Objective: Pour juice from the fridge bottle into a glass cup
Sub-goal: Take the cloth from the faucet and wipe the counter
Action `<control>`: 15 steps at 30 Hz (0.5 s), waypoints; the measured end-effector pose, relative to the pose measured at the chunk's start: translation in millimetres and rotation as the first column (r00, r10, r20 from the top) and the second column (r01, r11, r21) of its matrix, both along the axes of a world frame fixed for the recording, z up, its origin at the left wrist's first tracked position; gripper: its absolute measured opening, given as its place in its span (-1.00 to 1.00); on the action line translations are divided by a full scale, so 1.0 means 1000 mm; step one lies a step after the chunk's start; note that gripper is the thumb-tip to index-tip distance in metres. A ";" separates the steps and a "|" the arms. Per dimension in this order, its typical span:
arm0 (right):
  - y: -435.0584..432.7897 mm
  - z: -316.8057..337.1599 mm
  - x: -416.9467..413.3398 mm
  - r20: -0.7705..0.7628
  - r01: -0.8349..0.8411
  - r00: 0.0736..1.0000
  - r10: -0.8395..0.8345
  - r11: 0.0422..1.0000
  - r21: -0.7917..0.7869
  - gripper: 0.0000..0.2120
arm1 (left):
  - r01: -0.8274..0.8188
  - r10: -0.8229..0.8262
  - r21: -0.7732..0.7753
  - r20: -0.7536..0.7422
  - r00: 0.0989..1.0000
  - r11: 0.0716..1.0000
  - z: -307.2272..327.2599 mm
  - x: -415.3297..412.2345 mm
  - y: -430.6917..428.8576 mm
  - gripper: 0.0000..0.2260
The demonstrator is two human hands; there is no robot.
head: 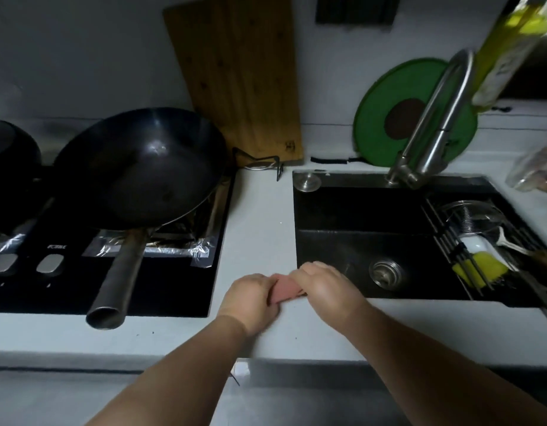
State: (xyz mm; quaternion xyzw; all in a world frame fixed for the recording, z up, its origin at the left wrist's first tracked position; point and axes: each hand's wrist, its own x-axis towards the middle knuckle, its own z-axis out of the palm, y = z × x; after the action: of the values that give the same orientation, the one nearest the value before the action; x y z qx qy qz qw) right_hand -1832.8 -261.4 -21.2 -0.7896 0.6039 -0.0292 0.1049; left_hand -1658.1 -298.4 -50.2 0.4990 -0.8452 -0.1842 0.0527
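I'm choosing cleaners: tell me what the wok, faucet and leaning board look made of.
Round black wok: apparently dark seasoned steel, with dull sheen and a grey metal tube handle. Curved silver faucet: brushed stainless steel by its satin glare. Tall brown cutting board: wood or bamboo, with visible strips.

A pink cloth (285, 291) sits on the white countertop (260, 216). The wok (140, 167) and sink (358, 222) are black, the cutting board (238, 75) brown wood, the round mat (389, 118) green with a brown centre, the brush (478, 265) yellow.
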 end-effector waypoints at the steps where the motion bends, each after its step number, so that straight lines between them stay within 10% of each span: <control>1: 0.007 0.012 -0.003 0.013 0.047 0.999 -0.047 0.999 -0.017 -0.58 | 0.005 -0.005 -0.027 -0.004 1.000 1.000 0.013 -0.004 0.002 -0.67; 9: 0.041 0.137 -0.051 0.209 0.476 0.875 -0.437 0.855 -0.204 -0.71 | 0.008 -0.076 -0.232 -0.286 0.955 0.973 0.157 -0.035 -0.009 -0.86; 15: 0.031 0.208 -0.114 0.317 0.577 0.816 -0.482 0.698 -0.425 -0.82 | -0.009 -0.082 -0.631 -0.115 0.990 0.775 0.235 -0.096 -0.039 -0.90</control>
State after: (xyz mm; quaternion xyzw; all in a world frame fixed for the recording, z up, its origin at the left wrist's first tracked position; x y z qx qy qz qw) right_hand -1946.8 -230.0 187.3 -0.5740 0.7646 -0.2862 -0.0628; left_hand -1754.4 -337.0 184.8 0.4224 -0.8619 0.0747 0.2704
